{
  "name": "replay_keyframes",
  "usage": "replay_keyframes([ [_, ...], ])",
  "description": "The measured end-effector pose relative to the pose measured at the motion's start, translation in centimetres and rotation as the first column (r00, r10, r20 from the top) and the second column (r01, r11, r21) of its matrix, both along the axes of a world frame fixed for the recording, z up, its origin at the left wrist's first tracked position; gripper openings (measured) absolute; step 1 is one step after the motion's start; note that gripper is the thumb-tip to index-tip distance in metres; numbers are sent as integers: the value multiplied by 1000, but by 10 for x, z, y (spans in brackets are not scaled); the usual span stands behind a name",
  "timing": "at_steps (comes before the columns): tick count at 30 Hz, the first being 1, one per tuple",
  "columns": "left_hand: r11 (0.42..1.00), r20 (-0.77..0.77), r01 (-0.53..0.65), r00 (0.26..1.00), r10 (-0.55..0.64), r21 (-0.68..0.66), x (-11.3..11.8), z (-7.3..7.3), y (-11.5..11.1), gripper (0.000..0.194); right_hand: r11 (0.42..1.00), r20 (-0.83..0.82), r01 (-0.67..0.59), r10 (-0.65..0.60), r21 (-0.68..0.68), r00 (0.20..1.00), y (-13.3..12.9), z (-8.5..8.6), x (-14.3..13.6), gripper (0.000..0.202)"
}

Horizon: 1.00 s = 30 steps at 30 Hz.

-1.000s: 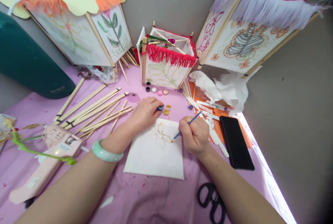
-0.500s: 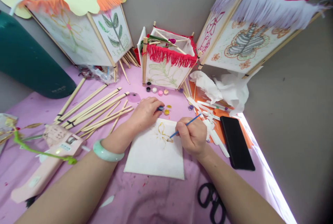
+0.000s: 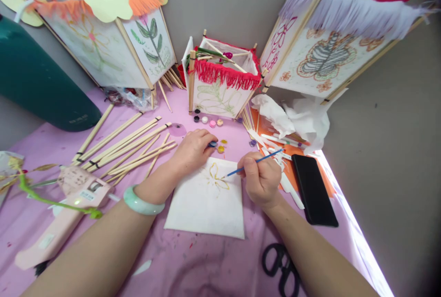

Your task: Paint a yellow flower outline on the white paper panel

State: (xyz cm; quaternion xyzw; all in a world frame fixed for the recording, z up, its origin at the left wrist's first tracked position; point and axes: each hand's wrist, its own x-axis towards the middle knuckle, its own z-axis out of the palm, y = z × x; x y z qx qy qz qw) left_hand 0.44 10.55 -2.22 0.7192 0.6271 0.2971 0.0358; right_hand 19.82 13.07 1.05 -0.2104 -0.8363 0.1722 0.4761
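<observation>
My right hand [image 3: 261, 178] is closed around a thin blue paintbrush [image 3: 253, 162], whose tip is at the yellow flower outline [image 3: 218, 178] on the white square panel [image 3: 205, 209]. My left hand [image 3: 195, 150] rests at the panel's top left edge, thumb and fingers pinching a small blue paint pot [image 3: 212, 144]. Just right of that pot are a yellow paint pot [image 3: 221, 149] and its yellow lid [image 3: 223, 141]. Further back stand several small pots, among them a pink paint pot [image 3: 212, 123].
A red-fringed paper lantern [image 3: 220, 97] stands behind the pots. Bundled wooden sticks [image 3: 129, 143] and a pink glue gun [image 3: 65, 223] lie left. To the right are paper scraps [image 3: 291, 189], a black phone [image 3: 314, 190] and black scissors [image 3: 281, 267]. A green bottle [image 3: 37, 76] stands far left.
My right hand has moved slightly right and tilted the brush flatter, its tip shifting up from the lower right petal. That petal's yellow line looks fuller. My left hand stays put.
</observation>
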Motion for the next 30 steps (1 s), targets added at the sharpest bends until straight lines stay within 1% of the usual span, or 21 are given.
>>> replay_keyframes([
  [6,1000,-12,-2,1000,2,0,-1,-1,0,17,999,12,-23,23,23,1000,2,-3,1,29],
  [13,1000,-15,-7,1000,7,-10,0,0,0,18,1000,16,-6,6,25,1000,3,-3,1,28],
  [19,1000,-9,-5,1000,5,0,0,0,0,16,999,16,22,-22,40,1000,3,-3,2,32],
  [26,1000,-9,-1,1000,1,-1,0,0,0,16,1000,26,9,-9,17,1000,2,-3,1,30],
  [30,1000,-18,0,1000,0,2,-1,-2,1,16,1000,23,-18,18,16,1000,0,-3,0,30],
])
